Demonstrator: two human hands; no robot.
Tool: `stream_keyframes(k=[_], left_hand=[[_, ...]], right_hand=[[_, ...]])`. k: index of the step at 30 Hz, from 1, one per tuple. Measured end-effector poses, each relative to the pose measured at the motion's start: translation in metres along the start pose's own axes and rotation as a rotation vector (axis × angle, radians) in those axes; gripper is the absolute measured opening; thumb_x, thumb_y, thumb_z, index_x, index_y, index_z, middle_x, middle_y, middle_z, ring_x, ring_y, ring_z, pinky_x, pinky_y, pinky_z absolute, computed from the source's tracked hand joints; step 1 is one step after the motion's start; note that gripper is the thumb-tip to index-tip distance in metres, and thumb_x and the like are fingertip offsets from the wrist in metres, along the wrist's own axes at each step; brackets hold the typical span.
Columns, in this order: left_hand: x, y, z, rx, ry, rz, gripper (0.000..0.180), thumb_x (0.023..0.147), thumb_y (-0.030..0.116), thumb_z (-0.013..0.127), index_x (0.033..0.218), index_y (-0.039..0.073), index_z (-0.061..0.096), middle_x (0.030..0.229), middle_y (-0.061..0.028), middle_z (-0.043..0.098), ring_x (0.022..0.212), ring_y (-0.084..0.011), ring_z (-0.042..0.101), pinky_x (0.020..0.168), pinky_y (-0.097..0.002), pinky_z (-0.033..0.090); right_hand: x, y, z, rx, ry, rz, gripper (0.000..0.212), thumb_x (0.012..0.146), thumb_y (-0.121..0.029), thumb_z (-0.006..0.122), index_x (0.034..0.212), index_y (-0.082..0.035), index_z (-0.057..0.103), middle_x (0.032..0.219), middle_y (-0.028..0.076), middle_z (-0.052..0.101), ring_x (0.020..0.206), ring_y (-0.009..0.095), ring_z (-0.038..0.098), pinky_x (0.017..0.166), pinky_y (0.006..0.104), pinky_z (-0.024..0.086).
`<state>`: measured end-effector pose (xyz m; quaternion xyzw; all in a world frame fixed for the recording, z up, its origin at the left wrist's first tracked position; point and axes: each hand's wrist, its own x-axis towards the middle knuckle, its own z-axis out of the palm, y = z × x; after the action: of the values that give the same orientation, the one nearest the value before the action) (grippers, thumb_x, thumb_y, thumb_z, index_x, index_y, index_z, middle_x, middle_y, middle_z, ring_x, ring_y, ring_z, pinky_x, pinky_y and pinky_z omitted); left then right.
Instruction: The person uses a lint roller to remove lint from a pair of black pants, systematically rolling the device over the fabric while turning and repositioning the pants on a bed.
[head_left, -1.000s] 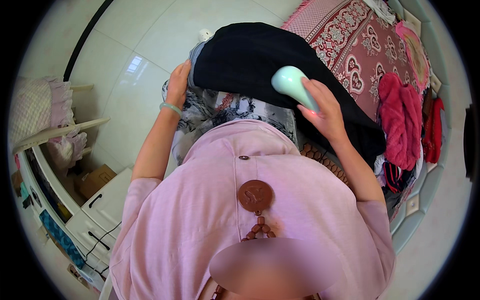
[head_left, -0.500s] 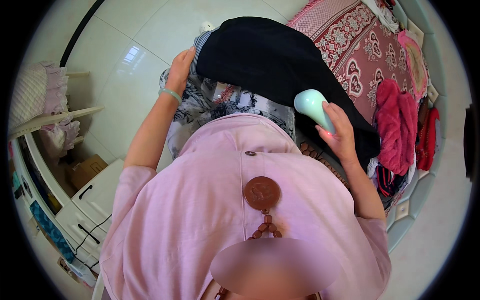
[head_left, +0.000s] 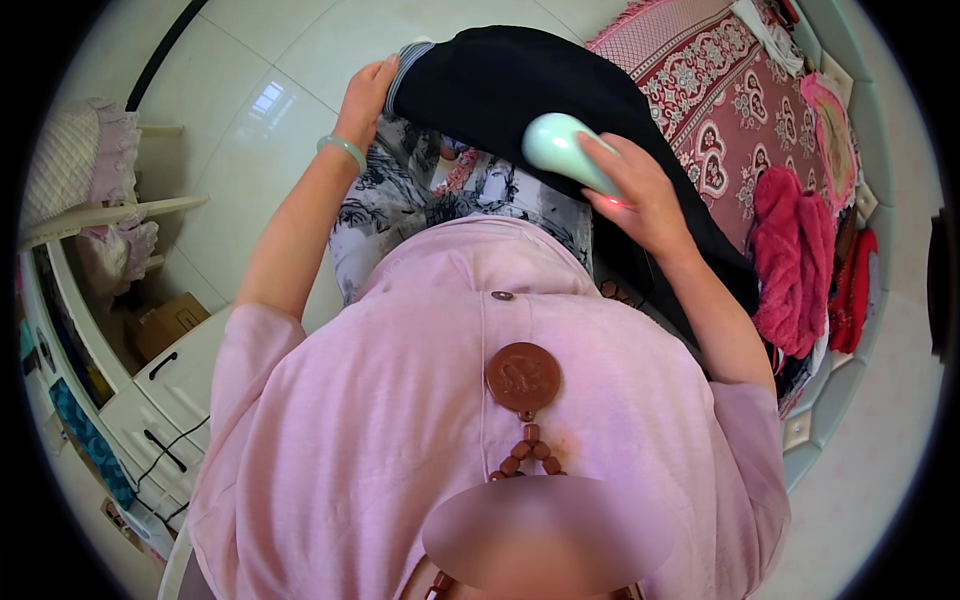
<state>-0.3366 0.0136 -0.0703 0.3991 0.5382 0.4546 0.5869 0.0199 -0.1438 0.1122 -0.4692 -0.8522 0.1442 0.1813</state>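
Note:
A black garment (head_left: 540,80) with a grey striped band lies across my lap, over patterned grey-and-white trousers (head_left: 400,180). At its left end my left hand (head_left: 370,92) is closed on the striped edge, fingers partly hidden by the cloth. My right hand (head_left: 645,190) is wrapped round the handle of a mint-green fabric shaver (head_left: 560,145) with a rounded head. A small red light glows near my thumb. The shaver's head is over the middle of the black cloth; its underside is hidden, so I cannot tell whether it touches.
To the right is a bed with a red patterned cover (head_left: 710,130), and a crumpled pink fleece cloth (head_left: 790,255) near its edge. On the left stand a chair with a quilted cushion (head_left: 75,160) and white drawers (head_left: 170,370) with a cardboard box (head_left: 170,325) behind them.
My right hand has moved left and away from me with the shaver, over the black garment. My left hand has shifted slightly farther away, still holding the striped edge.

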Motion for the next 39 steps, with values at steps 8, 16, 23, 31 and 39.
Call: stream_keyframes(k=[8,16,23,31,39], left_hand=[[0.072,0.044,0.027,0.331,-0.023,0.254,0.048,0.103,0.043,0.062,0.095,-0.003,0.072,0.081,-0.0031,0.066,0.076,-0.011,0.056,0.07,-0.0306,0.047],[0.112,0.052,0.045,0.606,0.051,0.379,0.054,0.1,0.053,0.06,0.094,0.001,0.074,0.083,-0.0142,0.071,0.075,-0.0243,0.064,0.074,-0.04,0.05],[0.127,0.022,0.019,0.824,0.03,0.322,0.058,0.1,0.056,0.057,0.09,0.001,0.072,0.078,-0.0166,0.07,0.073,-0.0308,0.066,0.073,-0.0425,0.051],[0.131,-0.003,0.014,0.912,0.05,0.49,0.06,0.1,0.059,0.055,0.09,0.003,0.073,0.08,-0.0198,0.069,0.078,-0.037,0.067,0.076,-0.0451,0.052],[0.1,0.011,0.019,0.912,0.006,0.347,0.057,0.1,0.056,0.057,0.092,0.002,0.073,0.087,-0.0218,0.07,0.085,-0.041,0.067,0.078,-0.0485,0.051]], right_hand=[[-0.08,0.005,-0.038,-0.038,0.183,0.341,0.077,0.074,0.001,0.083,0.145,-0.011,0.058,0.13,0.018,0.064,0.118,0.035,0.063,0.102,0.0403,0.05],[-0.031,0.007,0.01,-0.007,0.207,0.245,0.074,0.075,-0.003,0.084,0.144,-0.013,0.059,0.126,0.017,0.064,0.113,0.036,0.063,0.097,0.0409,0.051],[0.002,0.039,0.009,0.109,0.181,0.226,0.073,0.077,-0.002,0.082,0.145,-0.014,0.058,0.128,0.016,0.065,0.115,0.035,0.064,0.099,0.0395,0.052],[-0.108,0.04,-0.006,0.047,0.14,0.422,0.073,0.077,0.0,0.081,0.145,-0.009,0.057,0.134,0.018,0.064,0.122,0.034,0.064,0.104,0.04,0.05],[-0.046,0.039,0.016,0.139,0.215,0.281,0.074,0.077,-0.003,0.084,0.145,-0.011,0.058,0.135,0.016,0.064,0.123,0.033,0.063,0.104,0.0388,0.05]])
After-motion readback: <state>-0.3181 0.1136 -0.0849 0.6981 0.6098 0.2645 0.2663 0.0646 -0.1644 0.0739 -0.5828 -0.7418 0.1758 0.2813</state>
